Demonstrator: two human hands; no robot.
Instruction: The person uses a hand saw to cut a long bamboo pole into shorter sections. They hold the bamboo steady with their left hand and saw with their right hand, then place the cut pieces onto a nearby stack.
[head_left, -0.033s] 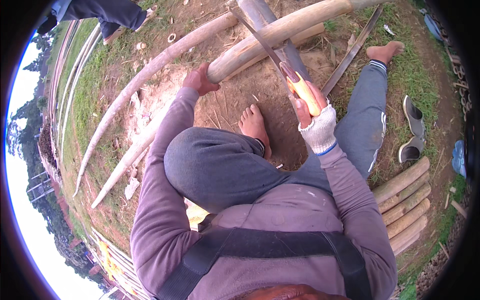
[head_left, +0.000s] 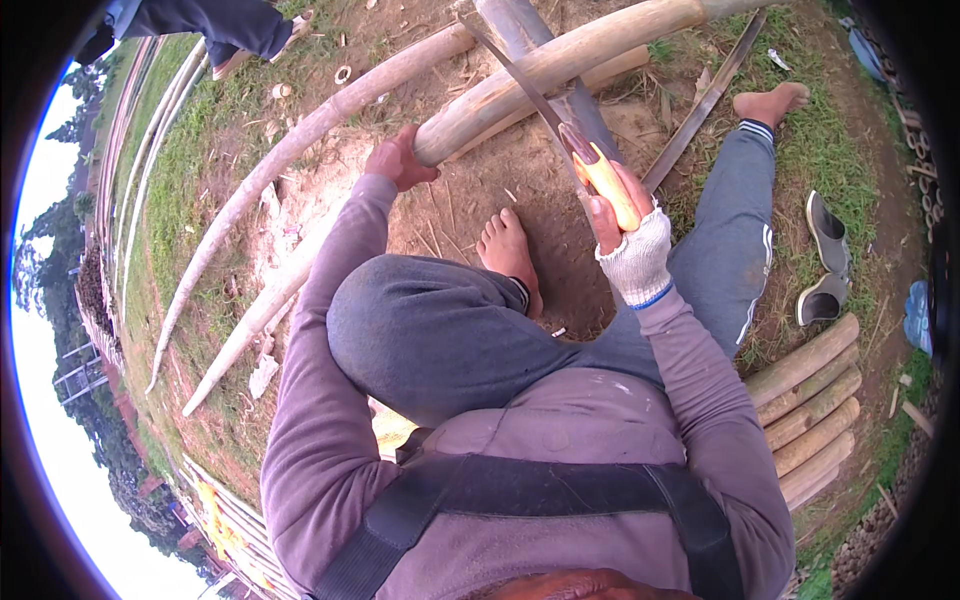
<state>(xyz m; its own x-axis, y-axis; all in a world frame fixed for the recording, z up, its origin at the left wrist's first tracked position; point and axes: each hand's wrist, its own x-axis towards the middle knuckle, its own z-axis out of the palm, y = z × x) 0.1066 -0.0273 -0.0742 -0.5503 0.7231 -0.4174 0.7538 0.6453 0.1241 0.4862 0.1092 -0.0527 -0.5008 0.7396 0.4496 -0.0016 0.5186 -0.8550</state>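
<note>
My left hand (head_left: 402,160) is bare and closed around the near cut end of a thick pale bamboo pole (head_left: 560,62). That pole lies across a darker grey pole (head_left: 590,110), with another light pole (head_left: 615,70) beneath it. In a white fingerless glove, my right hand (head_left: 632,235) is closed around the yellow handle of a long-bladed tool (head_left: 612,190). Its narrow dark blade slants forward and left across the pale pole. Whether the blade has teeth cannot be made out.
Long poles (head_left: 300,140) curve along the ground on the left. A flat metal strip (head_left: 705,100) lies right of the grey pole. Sandals (head_left: 825,260) and short cut bamboo pieces (head_left: 810,410) lie to the right. Another person's legs (head_left: 235,30) show at far left.
My hands, the pole and the tool look unmoved. At the upper left, the other person's legs have shifted slightly.
</note>
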